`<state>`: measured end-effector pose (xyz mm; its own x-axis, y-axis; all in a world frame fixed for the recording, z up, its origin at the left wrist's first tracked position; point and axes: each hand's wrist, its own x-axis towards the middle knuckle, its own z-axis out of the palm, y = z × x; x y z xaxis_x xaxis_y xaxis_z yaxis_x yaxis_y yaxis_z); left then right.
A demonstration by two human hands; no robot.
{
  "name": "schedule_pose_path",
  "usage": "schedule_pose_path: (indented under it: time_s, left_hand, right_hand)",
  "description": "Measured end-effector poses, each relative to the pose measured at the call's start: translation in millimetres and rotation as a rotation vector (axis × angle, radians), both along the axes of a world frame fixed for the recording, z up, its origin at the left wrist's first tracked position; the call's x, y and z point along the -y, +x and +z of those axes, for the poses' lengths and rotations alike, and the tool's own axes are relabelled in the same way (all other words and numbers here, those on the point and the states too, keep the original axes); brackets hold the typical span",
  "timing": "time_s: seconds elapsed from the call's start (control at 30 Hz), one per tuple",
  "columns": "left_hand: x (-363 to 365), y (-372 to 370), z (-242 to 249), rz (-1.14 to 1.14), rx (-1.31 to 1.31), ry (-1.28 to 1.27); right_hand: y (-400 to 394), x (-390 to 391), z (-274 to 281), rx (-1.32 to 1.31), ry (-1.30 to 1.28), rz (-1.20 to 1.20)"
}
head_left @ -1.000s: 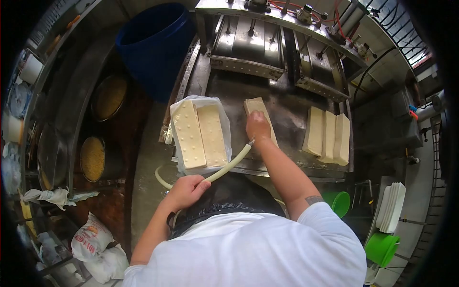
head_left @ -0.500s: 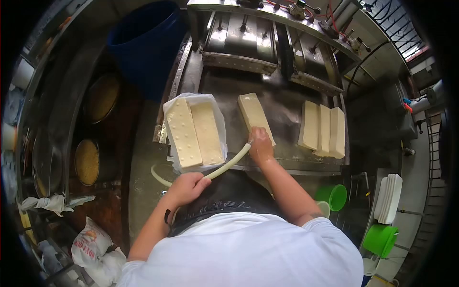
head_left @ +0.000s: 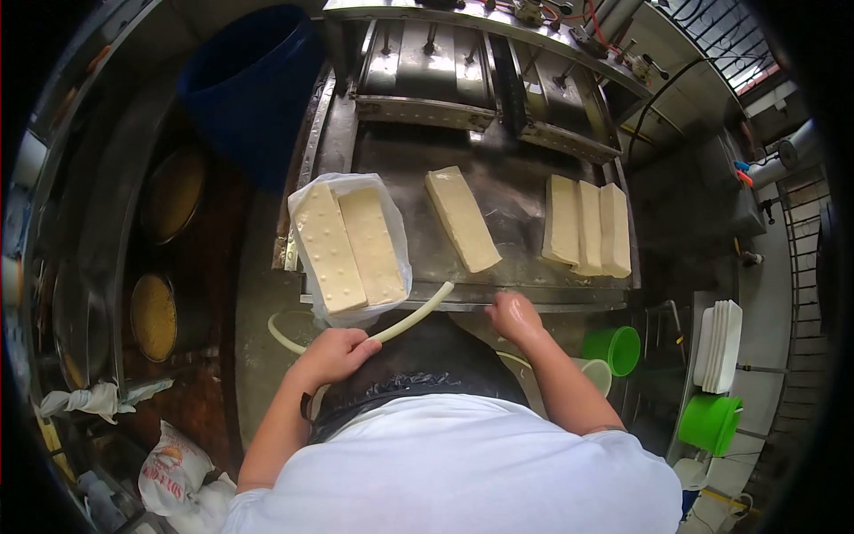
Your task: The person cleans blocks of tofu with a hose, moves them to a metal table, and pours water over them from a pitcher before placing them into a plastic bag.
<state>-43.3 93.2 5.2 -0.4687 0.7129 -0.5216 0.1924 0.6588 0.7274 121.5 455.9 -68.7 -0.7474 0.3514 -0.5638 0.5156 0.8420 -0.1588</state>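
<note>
My left hand [head_left: 336, 358] is wrapped round a pale hose [head_left: 418, 313], whose end points up and right toward the steel table's front edge. My right hand [head_left: 516, 319] is drawn into a loose fist just off that edge, with nothing visible in it. Beyond the hands, a single long tofu block [head_left: 463, 219] lies slightly slanted on the steel table [head_left: 520, 205]. To its left, two tofu slabs, one with a bumpy top [head_left: 329, 251], lie on a white plastic bag [head_left: 398, 214]. Three more tofu blocks [head_left: 587, 225] stand side by side at the right.
Steel presses [head_left: 427, 76] line the table's back. A blue barrel [head_left: 253, 98] stands at the back left, with pots of yellowish contents [head_left: 154, 318] nearer. Green buckets [head_left: 614, 350] and stacked white boards [head_left: 717, 345] are at the right; a printed sack [head_left: 173, 467] lies lower left.
My right hand has left the middle tofu block and hose end, pulling back toward my body. The hose end has dropped slightly nearer me. The whole view has shifted a little.
</note>
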Motion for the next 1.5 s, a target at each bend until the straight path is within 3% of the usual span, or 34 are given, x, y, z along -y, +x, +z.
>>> schedule_pose_path:
  time_s: [0.07,0.1,0.17,0.27,0.37,0.77,0.87,1.1,1.3,1.37,1.5]
  left_hand:
    - [-0.3,1.0,0.2,0.019,0.033,0.008]
    - [-1.3,1.8,1.4,0.019,0.030,0.008]
    - [-3.4,2.0,5.9,0.006,0.045,0.075]
    - [-4.9,-0.2,7.2,-0.029,0.023,0.071]
    - [-4.6,-1.9,11.2,-0.017,-0.003,0.074]
    - [5.7,5.6,22.4,0.159,-0.049,0.102]
    - [7.5,8.5,25.1,0.203,-0.065,0.112]
    - [15.6,13.2,14.7,0.256,-0.091,0.131]
    - [10.8,10.4,6.7,0.226,-0.062,0.103]
    - [9.4,7.9,4.6,0.205,-0.051,0.094]
    - [7.7,2.5,-1.4,0.135,-0.049,0.090]
  right_hand:
    - [-13.7,-3.5,2.1,-0.307,-0.106,-0.294]
    - [-21.9,-3.8,-0.3,-0.310,-0.106,-0.294]
    - [-44.1,-0.9,-12.5,-0.700,-0.022,-0.186]
    - [-82.9,3.9,-26.8,-0.682,0.048,-0.048]
    - [-118.1,11.2,-26.4,-0.579,0.067,-0.077]
    - [-273.4,-21.3,-60.6,-0.814,0.145,-0.029]
    - [-288.0,-18.1,-47.5,-0.725,0.121,-0.038]
    - [-249.3,-8.8,-76.2,-0.884,0.219,0.057]
    - [-149.8,4.1,-62.5,-0.835,0.168,0.022]
    - [-110.5,6.0,-60.3,-0.895,0.197,0.170]
    - [-46.4,12.2,-56.0,-0.844,0.092,0.087]
